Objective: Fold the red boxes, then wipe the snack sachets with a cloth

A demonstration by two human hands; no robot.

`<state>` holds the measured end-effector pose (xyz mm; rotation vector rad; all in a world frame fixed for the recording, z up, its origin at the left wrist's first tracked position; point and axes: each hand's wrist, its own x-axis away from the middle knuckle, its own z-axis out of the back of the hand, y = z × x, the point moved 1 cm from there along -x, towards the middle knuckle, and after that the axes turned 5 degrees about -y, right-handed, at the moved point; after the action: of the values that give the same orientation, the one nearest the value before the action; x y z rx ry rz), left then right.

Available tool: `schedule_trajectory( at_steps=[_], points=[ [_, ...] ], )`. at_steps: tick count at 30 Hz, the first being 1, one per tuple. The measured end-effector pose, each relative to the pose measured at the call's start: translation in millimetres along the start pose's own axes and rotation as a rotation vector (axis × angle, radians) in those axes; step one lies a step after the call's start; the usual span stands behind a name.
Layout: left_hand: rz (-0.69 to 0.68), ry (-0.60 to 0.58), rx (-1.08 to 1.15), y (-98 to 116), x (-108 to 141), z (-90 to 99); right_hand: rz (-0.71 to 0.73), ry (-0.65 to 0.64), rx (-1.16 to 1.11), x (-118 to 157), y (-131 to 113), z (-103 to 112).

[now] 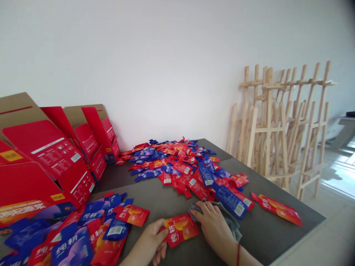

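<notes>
My left hand (154, 238) pinches one end of a red pouch (183, 229) with orange fruit artwork and white lettering, held just over the dark table. At the pouch's right end, my right hand (212, 225) presses on a crumpled grey cloth (231, 220), its fingers curled over it. The cloth lies partly beneath that hand and beside the pouch; whether the two touch is hard to make out. Right of the cloth is a blue pouch (231, 200) with a barcode. Left of my left hand, red and blue pouches (73, 245) lie in a loose pile.
A big heap of red and blue pouches (177, 162) covers the table's far part. Open red cartons (66, 162) stand along the left. One red pouch (277, 208) lies near the right edge of the table (299, 231). Wooden easels (267, 129) lean by the white wall.
</notes>
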<state>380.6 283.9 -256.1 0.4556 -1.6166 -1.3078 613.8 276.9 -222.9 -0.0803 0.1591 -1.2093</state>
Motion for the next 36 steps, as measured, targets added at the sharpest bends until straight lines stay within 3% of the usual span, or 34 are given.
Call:
schedule_trajectory(
  at_steps=[4,9,11,19,24,27,31,34,36],
  points=[
    [0.004,-0.001,0.03,2,-2,-0.1,-0.001,0.037,-0.097,9,5,6],
    [0.0,-0.007,0.036,2,-3,-0.9,0.386,0.009,-0.095,18,-29,-2],
    [0.004,-0.011,0.026,1,-3,0.1,0.419,-0.003,-0.063,18,-34,-5],
    [0.023,-0.008,-0.029,-1,-4,2.5,0.12,-0.013,-0.131,16,3,1],
    [0.007,0.038,-0.219,20,13,2.4,-0.065,0.068,-0.105,9,20,6],
    [-0.003,0.048,-0.434,51,39,21.9,-0.075,0.111,-0.084,7,20,4],
    [0.076,0.1,-0.737,99,69,71.2,-0.064,0.136,-0.065,7,18,0],
    [0.204,0.192,-1.073,122,74,104.7,-0.06,0.13,-0.071,7,18,-1],
    [0.264,0.307,-1.306,126,68,114.6,-0.061,0.126,-0.082,6,18,0]
  ],
)
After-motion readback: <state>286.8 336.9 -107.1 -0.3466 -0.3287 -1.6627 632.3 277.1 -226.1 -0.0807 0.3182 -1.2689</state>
